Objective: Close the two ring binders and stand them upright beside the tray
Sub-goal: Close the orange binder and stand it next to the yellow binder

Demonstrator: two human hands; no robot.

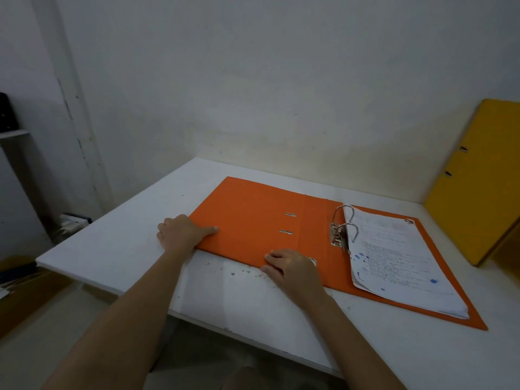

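Note:
An orange ring binder (pixel 253 215) lies open and flat on the white table (pixel 126 249). Its metal rings (pixel 344 225) stand near the spine, and a stack of written sheets (pixel 399 260) rests on its right half. My left hand (pixel 181 230) grips the near left corner of the open cover, thumb on top. My right hand (pixel 289 267) holds the cover's near edge close to the spine. A yellow binder (pixel 478 178) stands shut at the far right, leaning against the wall. No tray is in view.
The wall runs right behind the table. The table's left edge drops to the floor, where a white power strip (pixel 74 220) and cables lie. Small dark specks dot the table in front of the orange binder.

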